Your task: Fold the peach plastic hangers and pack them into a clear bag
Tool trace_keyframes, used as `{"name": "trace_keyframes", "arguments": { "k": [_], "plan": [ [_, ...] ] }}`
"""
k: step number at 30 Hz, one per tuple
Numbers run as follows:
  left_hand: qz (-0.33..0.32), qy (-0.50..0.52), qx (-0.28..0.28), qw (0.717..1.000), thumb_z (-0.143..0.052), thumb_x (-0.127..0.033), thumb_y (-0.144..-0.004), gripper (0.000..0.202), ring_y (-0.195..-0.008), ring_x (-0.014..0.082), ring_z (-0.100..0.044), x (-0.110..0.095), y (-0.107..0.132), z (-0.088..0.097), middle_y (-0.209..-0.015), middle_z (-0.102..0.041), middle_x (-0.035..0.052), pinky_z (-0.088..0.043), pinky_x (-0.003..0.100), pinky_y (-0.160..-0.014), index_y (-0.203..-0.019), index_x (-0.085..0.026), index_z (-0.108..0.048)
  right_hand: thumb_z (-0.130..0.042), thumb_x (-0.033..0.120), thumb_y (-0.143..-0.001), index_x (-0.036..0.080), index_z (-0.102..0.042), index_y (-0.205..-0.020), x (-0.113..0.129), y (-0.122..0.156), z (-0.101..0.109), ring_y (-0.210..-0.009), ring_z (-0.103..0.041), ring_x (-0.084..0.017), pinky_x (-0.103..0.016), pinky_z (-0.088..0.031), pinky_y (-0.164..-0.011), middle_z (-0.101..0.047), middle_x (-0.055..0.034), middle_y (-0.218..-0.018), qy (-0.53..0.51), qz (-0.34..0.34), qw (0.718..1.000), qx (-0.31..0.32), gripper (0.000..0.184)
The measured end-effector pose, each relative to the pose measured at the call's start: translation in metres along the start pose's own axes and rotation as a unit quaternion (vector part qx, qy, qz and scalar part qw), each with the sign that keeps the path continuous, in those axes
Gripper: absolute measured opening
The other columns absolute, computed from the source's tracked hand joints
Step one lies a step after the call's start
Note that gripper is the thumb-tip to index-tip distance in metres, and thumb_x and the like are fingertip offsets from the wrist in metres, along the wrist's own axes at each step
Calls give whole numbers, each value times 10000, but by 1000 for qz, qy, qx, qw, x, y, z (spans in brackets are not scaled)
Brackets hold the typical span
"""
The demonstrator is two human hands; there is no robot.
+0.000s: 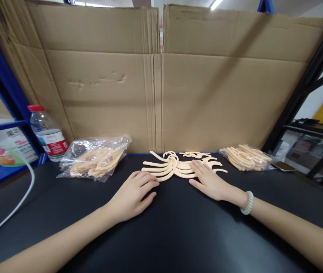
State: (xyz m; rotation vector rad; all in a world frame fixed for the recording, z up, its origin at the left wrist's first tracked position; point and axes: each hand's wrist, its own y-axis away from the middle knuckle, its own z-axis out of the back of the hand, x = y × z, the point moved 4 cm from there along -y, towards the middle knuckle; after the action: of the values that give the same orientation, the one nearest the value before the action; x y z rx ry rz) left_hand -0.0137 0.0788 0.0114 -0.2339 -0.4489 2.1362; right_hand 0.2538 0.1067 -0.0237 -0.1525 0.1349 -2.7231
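A bundle of cream-coloured bendy strips, gathered at a middle knot with curved legs fanning to both sides, lies on the black table. My left hand rests at the tips of the lower left legs, fingers loosely bent and apart. Flat over the right-hand legs lies my right hand, its fingers stretched out and covering part of them. Neither hand grips anything. Just behind the bundle are a few loose strips of the same colour.
Clear plastic bags of similar strips lie left and right. A red-capped bottle and a white cable are at the left. A phone lies far right. Cardboard walls off the back.
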Motion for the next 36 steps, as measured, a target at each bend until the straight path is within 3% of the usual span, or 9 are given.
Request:
{"name": "trace_keyframes", "arguments": {
  "k": [7, 12, 16, 20, 26, 32, 36],
  "plan": [
    [-2, 15, -14, 1000, -496, -202, -928, 231, -1118, 250, -578, 0, 1, 0, -1174, -655, 89, -441, 437, -969, -1107, -177, -639, -279, 585, -975, 45, -342, -1471, 0, 4, 2, -1446, -205, -306, -521, -178, -1179, -280, -184, -1543, -22, 14, 998, -54, 737],
    [-30, 25, -32, 999, -484, -172, -933, 218, -1079, 234, -594, -2, 1, 3, -1129, -673, 79, -449, 418, -960, -1068, -181, -655, -353, 488, -982, 95, -521, -1343, -2, 3, 9, -1364, -375, -317, -532, -299, -1126, -469, -188, -1430, -49, 53, 985, -158, 559],
    [-58, 39, -31, 997, -470, -155, -937, 214, -1015, 215, -612, -7, 0, 5, -1082, -683, 71, -467, 394, -923, -1034, -183, -659, -352, 404, -992, 164, -655, -1135, -24, -4, 16, -1197, -546, -283, -470, -423, -1035, -617, -147, -1256, -84, 39, 969, -228, 412],
    [-77, 42, -24, 996, -439, -144, -944, 236, -940, 198, -630, -10, -1, 6, -1016, -694, 69, -485, 371, -886, -1021, -177, -660, -369, 344, -966, 154, -656, -1072, -56, -13, 22, -1071, -601, -292, -473, -464, -955, -675, -146, -1087, -78, 13, 964, -253, 360],
    [-77, 49, -20, 996, -430, -147, -942, 243, -905, 196, -638, -11, -1, 6, -980, -700, 68, -497, 349, -859, -1004, -178, -662, -407, 327, -931, 175, -635, -1004, -81, -32, 27, -1048, -591, -288, -471, -456, -953, -664, -129, -1018, -57, 23, 969, -238, 284],
    [-76, 52, -22, 996, -431, -146, -944, 242, -919, 196, -637, -10, 0, 5, -988, -698, 71, -493, 342, -858, -1019, -185, -657, -371, 313, -960, 181, -653, -965, -73, -49, 22, -1227, -503, -280, -499, -356, -1080, -656, -119, -1136, -50, 82, 976, -194, 311],
    [-77, 54, -16, 995, -428, -149, -948, 240, -934, 201, -633, -9, 1, 5, -1005, -694, 74, -491, 346, -865, -1027, -183, -651, -364, 332, -976, 168, -661, -1027, -70, -47, 13, -1266, -472, -280, -487, -370, -1074, -626, -126, -1215, -38, 94, 981, -164, 343]
  ]
}}
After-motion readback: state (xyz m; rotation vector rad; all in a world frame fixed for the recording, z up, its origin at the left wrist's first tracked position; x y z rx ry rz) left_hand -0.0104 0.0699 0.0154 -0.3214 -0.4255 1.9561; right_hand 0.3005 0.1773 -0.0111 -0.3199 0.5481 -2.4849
